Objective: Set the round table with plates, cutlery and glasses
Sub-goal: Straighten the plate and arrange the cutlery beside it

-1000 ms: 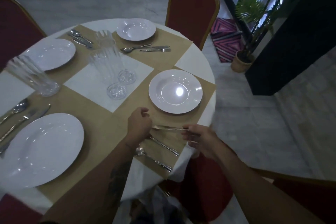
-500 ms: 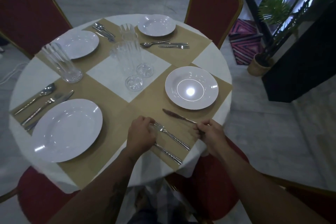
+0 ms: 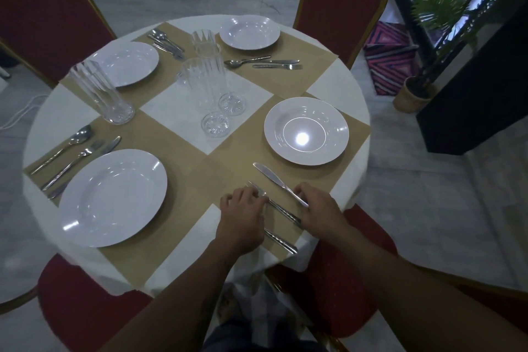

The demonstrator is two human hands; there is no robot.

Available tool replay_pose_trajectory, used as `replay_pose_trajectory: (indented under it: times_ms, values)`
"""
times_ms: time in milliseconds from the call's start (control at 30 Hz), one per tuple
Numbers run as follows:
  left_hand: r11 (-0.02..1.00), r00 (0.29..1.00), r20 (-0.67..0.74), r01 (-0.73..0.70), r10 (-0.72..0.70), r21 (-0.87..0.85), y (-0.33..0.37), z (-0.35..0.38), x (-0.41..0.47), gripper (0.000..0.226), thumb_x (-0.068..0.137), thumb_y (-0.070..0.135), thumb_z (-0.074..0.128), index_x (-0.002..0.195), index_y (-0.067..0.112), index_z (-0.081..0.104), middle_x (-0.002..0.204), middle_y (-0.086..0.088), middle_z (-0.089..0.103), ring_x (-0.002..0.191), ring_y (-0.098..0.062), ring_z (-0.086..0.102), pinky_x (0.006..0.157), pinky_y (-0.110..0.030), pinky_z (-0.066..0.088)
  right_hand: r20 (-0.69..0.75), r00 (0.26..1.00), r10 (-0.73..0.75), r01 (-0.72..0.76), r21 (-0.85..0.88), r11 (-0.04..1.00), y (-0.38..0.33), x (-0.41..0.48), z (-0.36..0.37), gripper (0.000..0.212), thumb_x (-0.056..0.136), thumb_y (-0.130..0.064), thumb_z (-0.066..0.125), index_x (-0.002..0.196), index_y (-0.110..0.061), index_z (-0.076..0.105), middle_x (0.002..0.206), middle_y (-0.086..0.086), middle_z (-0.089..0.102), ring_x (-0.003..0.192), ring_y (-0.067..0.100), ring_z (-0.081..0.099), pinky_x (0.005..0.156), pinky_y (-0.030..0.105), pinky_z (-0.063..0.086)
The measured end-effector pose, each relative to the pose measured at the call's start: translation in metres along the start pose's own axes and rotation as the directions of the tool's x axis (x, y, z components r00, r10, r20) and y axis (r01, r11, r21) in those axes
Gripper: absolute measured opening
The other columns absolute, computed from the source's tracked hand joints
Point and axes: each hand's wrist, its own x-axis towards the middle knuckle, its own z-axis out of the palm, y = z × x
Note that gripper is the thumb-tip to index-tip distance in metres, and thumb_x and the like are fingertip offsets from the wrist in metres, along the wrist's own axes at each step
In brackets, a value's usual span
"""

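The round table (image 3: 333, 78) has a white cloth and tan mats. Beside the near right plate (image 3: 306, 131) lie a knife (image 3: 273, 178), a fork (image 3: 283, 210) and a spoon handle (image 3: 281, 240), side by side. My left hand (image 3: 243, 216) curls over the fork's head and hides the spoon's bowl. My right hand (image 3: 320, 208) has its fingertips on the end of the knife's handle, resting over the fork's handle too. Three other plates (image 3: 113, 197) (image 3: 125, 63) (image 3: 249, 32) each have cutlery beside them. One tall glass (image 3: 100, 91) stands at the left and two glasses (image 3: 207, 88) stand in the middle.
Red chairs with gold frames ring the table: far left (image 3: 43, 14), far right (image 3: 340, 3), near right (image 3: 343, 271), near left (image 3: 85, 308). A potted plant (image 3: 414, 94) and a dark cabinet (image 3: 471, 94) stand to the right on the grey floor.
The knife, held above the mat a second ago, now lies flat beside the plate. My right hand slid along to its handle end and my left hand shifted onto the fork. The view pulled back.
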Motion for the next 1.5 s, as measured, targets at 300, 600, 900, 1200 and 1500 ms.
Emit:
replay_pose_trajectory:
  times_ms: [300,600,900,1200,1500]
  values:
    - [0.989,0.992,-0.002,-0.130,0.130,0.068,0.002,0.009,0.001,0.047,0.079,0.031,0.061,0.125,0.030,0.058,0.130,0.002,0.054,0.123,-0.022,0.045,0.102,-0.044,0.030,0.049,0.991,-0.122,0.130,-0.202,0.971,0.012,0.011,-0.004,0.032,0.075,-0.024,0.065,0.106,-0.028,0.059,0.100,-0.006,0.056,0.098,0.020,0.053,0.077,0.036,0.049]
    - [0.990,0.991,-0.014,-0.134,0.135,0.051,0.004,0.007,-0.005,0.050,0.076,0.028,0.056,0.126,0.023,0.059,0.129,-0.003,0.056,0.116,-0.024,0.055,0.098,-0.043,0.036,0.036,0.990,-0.139,0.143,-0.203,0.969,0.007,0.015,0.004,0.027,0.079,-0.018,0.062,0.106,-0.019,0.065,0.099,0.000,0.058,0.098,0.024,0.055,0.077,0.036,0.047]
    - [0.987,0.985,-0.066,-0.162,0.162,0.009,0.002,0.003,-0.016,0.048,0.070,0.016,0.060,0.118,0.022,0.063,0.121,0.000,0.060,0.109,-0.024,0.055,0.092,-0.041,0.040,-0.067,0.978,0.196,-0.188,0.106,0.976,0.017,0.022,-0.035,0.026,0.084,-0.010,0.061,0.104,-0.021,0.074,0.088,-0.006,0.064,0.088,0.013,0.060,0.078,0.022,0.041]
    - [0.977,0.978,-0.008,-0.209,0.210,0.043,-0.008,0.015,-0.023,0.022,0.073,0.013,0.066,0.092,0.025,0.067,0.095,0.005,0.061,0.089,-0.022,0.054,0.085,-0.037,0.045,0.029,0.996,0.088,-0.082,-0.162,0.983,-0.003,0.001,-0.009,0.016,0.073,-0.016,0.063,0.088,-0.021,0.062,0.095,-0.002,0.061,0.088,0.021,0.058,0.076,0.032,0.049]
    - [0.988,0.989,0.006,-0.151,0.151,0.019,-0.005,0.015,-0.024,0.023,0.074,0.015,0.072,0.094,0.027,0.070,0.097,0.007,0.063,0.091,-0.019,0.054,0.084,-0.035,0.043,-0.015,1.000,-0.022,0.018,-0.221,0.975,-0.012,-0.001,-0.002,0.016,0.079,-0.021,0.059,0.096,-0.019,0.058,0.100,0.000,0.056,0.093,0.023,0.055,0.078,0.036,0.049]
